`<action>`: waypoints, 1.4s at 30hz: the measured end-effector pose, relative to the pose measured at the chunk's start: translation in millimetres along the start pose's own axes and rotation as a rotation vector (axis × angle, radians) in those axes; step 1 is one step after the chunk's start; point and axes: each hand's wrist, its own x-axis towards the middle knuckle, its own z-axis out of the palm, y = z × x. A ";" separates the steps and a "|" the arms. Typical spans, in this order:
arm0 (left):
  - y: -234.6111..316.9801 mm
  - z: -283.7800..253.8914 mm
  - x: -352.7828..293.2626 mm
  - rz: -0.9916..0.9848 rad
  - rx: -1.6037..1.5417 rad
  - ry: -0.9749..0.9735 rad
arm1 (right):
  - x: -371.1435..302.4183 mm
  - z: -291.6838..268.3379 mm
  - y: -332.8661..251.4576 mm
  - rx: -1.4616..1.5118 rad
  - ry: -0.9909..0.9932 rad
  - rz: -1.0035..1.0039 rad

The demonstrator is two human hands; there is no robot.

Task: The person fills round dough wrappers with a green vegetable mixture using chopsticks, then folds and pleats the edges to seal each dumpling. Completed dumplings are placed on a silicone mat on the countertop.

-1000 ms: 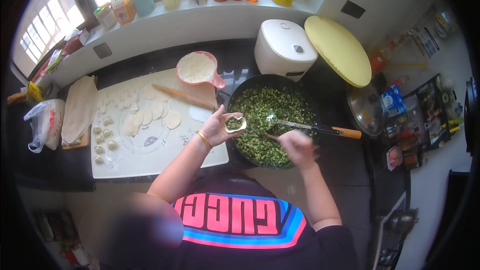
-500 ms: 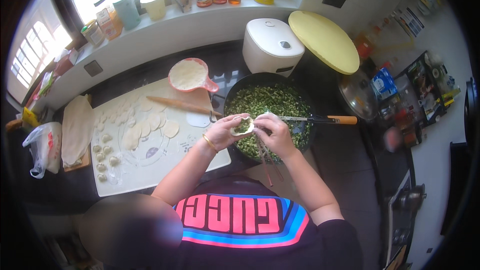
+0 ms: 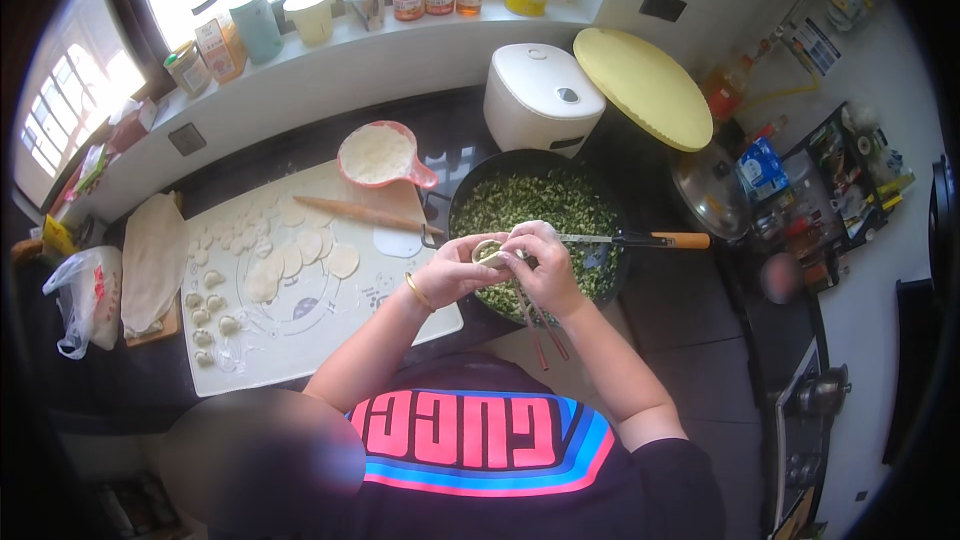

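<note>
Above the near side of a dark pan (image 3: 462,185) of chopped green filling (image 3: 530,195), both my hands are closed on one dumpling (image 3: 489,252). Its dough wrapper is folded up, with a bit of green showing inside. My left hand (image 3: 452,268), a gold bangle at its wrist, cups the wrapper from the left. The fingers of my right hand (image 3: 545,265) pinch the wrapper's right edge. Reddish chopsticks (image 3: 535,333) stick out of the pan below my right hand. A utensil with a black and orange handle (image 3: 665,239) lies across the pan's right rim.
On the left, a pale mat (image 3: 300,365) bears round wrappers (image 3: 343,260), dough pieces, several finished dumplings (image 3: 203,337) and a rolling pin (image 3: 365,214). A red-rimmed bowl of flour (image 3: 378,153) stands at its far edge. A white cooker (image 3: 545,90) stands behind the pan.
The wrapper, which was more open with its filling in sight, is now folded narrower. My right fingers have moved in closer to my left hand.
</note>
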 end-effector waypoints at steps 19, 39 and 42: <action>11.6 15.0 2.1 0.118 0.409 0.062 | 5.3 -13.0 -6.1 -0.085 -0.023 -0.097; 11.5 17.5 2.0 0.142 0.594 0.029 | 11.4 -22.4 -5.9 -0.154 -0.078 -0.192; 10.9 16.9 3.1 0.143 0.588 0.004 | 11.3 -21.2 -6.3 -0.166 -0.068 -0.193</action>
